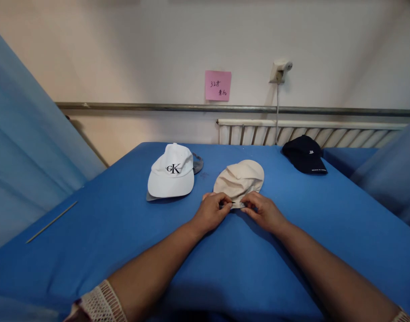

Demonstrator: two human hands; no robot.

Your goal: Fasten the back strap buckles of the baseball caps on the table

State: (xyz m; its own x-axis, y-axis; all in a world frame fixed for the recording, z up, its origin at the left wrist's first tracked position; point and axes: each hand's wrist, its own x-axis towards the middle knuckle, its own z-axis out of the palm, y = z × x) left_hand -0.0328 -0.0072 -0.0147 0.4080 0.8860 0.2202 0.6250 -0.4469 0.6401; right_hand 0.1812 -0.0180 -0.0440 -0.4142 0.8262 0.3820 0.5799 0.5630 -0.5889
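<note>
A beige cap [241, 178] lies crumpled on the blue-covered table, its near edge toward me. My left hand [213, 209] pinches the left part of that near edge, where a small dark strip shows at the fingertips. On the other side my right hand [262, 210] grips the edge by a small shiny piece, perhaps a buckle, too small to make out. Both hands are closed, a short gap apart. To their left sits a white cap [171, 172] with dark letters, resting over a grey cap [198, 164] that is mostly hidden.
A dark navy cap [304, 154] rests at the table's back right. One thin stick [52, 222] lies near the left edge. Behind the blue table [225, 268] are a radiator [309, 129], a metal rail [164, 107] and a plugged-in cord [277, 112]. Blue curtains [27, 134] hang at the sides.
</note>
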